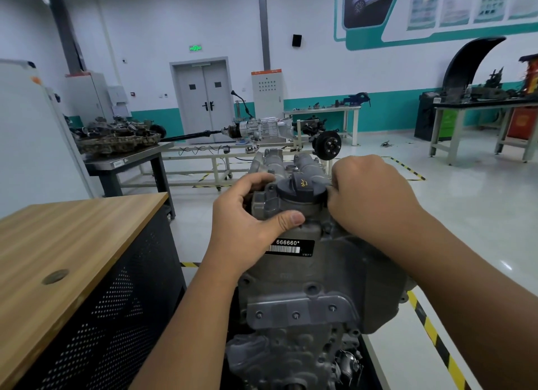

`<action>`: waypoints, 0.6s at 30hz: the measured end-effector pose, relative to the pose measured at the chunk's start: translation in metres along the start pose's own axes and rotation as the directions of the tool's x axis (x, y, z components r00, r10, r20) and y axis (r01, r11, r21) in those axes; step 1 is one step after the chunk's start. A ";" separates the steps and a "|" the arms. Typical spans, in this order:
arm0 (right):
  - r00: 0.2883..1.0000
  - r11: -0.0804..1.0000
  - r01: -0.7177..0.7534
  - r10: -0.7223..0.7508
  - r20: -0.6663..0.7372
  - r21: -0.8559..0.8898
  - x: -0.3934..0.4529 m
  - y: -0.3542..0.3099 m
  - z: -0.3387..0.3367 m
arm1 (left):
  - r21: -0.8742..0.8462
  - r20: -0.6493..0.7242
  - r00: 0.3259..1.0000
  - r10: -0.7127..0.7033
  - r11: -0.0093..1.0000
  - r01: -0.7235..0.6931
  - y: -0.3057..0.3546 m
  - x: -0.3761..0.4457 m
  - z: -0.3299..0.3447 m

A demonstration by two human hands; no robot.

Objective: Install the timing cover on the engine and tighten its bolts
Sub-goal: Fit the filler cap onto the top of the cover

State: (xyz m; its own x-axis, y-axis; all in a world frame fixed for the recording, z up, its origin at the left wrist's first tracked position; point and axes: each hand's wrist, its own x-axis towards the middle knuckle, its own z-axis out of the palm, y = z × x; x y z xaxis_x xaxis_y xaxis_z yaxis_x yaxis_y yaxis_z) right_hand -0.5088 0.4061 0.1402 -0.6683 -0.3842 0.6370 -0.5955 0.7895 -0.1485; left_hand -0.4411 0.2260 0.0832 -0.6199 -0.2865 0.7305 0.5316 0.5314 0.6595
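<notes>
Timing cover (314, 273) sits against the near face of the engine (279, 162), seemingly in place. Left hand (250, 215) grips its top; right hand (369, 197) pinches at its upper right edge. Bolt tightening judged outstanding.

Readable marks: one number, one symbol, little else.
Black label (292, 247) on the timing cover (320, 273), just beside my left hand (247, 226): "666660*" in white over a barcode; small print at its corner too blurred. Yellow oil-can symbol on the black filler cap (300, 190). Far green sign (195, 48) above the double door (203, 100): unreadable.
</notes>
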 end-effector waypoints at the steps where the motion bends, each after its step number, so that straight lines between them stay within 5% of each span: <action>1: 1.000 1.000 -0.002 0.001 -0.002 -0.022 0.000 -0.003 0.000 | 0.002 -0.003 1.000 0.001 1.000 -0.001 0.000 0.000 0.000; 6: 1.000 0.992 0.014 -0.013 0.003 -0.129 -0.004 -0.007 0.001 | 0.003 -0.010 1.000 0.003 1.000 -0.003 -0.001 -0.001 0.001; 18: 0.996 0.998 0.003 0.003 0.088 -0.069 -0.003 -0.009 -0.004 | 0.034 -0.017 1.000 0.012 0.999 -0.012 0.001 -0.002 0.001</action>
State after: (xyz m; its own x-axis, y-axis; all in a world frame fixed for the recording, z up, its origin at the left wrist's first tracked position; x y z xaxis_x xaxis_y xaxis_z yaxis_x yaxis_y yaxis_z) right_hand -0.4998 0.4018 0.1427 -0.7069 -0.4220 0.5677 -0.5652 0.8195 -0.0946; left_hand -0.4402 0.2274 0.0824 -0.6034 -0.2935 0.7414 0.5188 0.5616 0.6445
